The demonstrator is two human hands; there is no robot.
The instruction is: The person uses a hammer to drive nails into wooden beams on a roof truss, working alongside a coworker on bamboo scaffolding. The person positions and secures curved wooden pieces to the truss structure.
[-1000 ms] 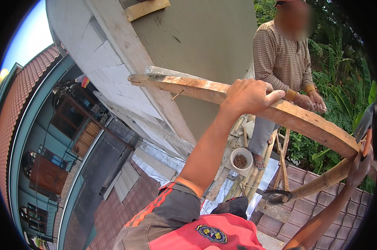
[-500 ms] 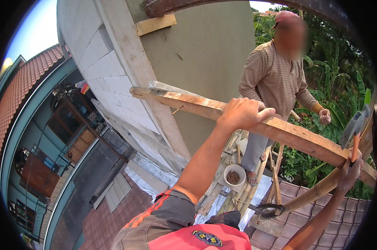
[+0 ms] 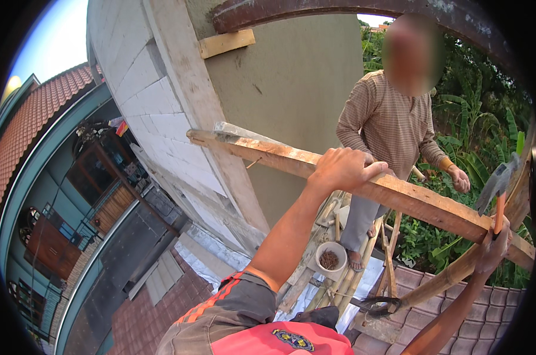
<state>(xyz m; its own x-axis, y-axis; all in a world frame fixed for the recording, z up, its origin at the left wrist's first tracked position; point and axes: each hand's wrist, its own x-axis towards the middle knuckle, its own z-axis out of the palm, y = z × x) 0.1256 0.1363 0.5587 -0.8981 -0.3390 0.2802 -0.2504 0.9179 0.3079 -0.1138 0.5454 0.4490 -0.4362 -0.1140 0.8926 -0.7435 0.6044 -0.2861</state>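
Observation:
A long wooden beam (image 3: 427, 204) runs slantwise in front of me, from the wall corner down to the right. My left hand (image 3: 346, 170) is closed over its upper edge near the middle. Towards the beam's right end, my right hand (image 3: 495, 247) is wrapped round the orange handle of a hammer (image 3: 500, 210) and rests against the wood. The hammer's grey metal head points up. A nail (image 3: 254, 162) sticks out of the beam's side left of my left hand. A pale length (image 3: 247, 131) lies behind the beam's far left end.
A co-worker (image 3: 392, 118) in a striped shirt stands beyond the beam on bamboo scaffolding (image 3: 362, 275). A white bucket (image 3: 318, 260) of nails stands by their feet. Below are roof tiles (image 3: 445, 307). Left is a block wall (image 3: 161, 112); a dark curved beam (image 3: 339, 10) crosses overhead.
My view has shifted slightly, so most of the scene sits a little lower. Both hands keep their grips on the beam and the hammer. The co-worker's head has turned or tilted slightly.

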